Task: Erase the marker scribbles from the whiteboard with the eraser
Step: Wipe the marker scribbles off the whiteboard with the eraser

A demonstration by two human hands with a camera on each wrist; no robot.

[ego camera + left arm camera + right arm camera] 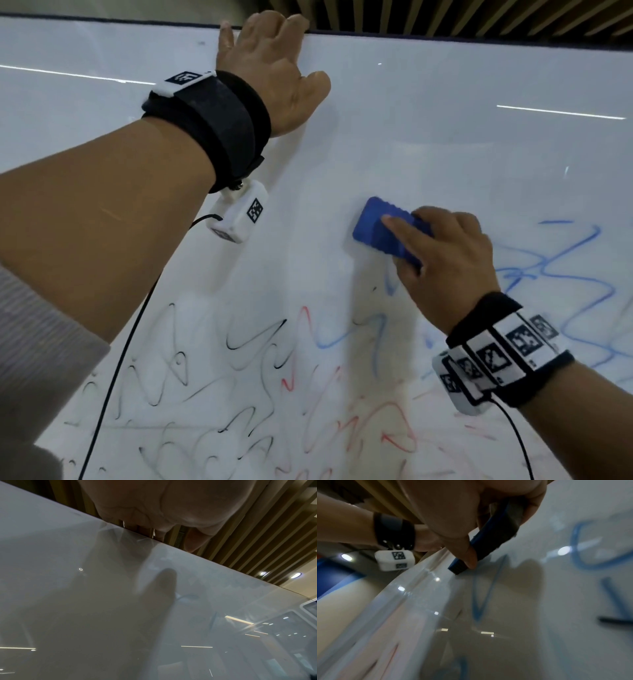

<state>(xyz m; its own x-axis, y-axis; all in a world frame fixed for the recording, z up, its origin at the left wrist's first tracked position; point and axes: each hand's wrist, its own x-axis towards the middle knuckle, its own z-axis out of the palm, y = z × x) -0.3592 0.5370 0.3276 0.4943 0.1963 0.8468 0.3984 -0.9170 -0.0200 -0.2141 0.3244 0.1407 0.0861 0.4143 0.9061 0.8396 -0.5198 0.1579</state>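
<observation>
A glossy whiteboard (pixel 428 120) fills the head view. Black scribbles (pixel 253 339) run across its lower left, red scribbles (pixel 373 425) across the lower middle, blue scribbles (pixel 568 274) at the right. My right hand (pixel 442 260) grips a blue eraser (pixel 380 229) and presses it flat on the board, just above the blue lines. In the right wrist view my thumb lies along the eraser (pixel 489 540), next to a blue stroke (pixel 486 592). My left hand (pixel 274 68) hooks its fingers over the board's top edge (pixel 445 37); the left wrist view shows the fingers (pixel 193 542) curled at that edge (pixel 171 545).
A slatted wooden wall (pixel 479 17) stands behind the board. The upper half of the board carries only light reflections. Thin black cables (pixel 113 377) hang from both wrist cameras in front of the scribbles.
</observation>
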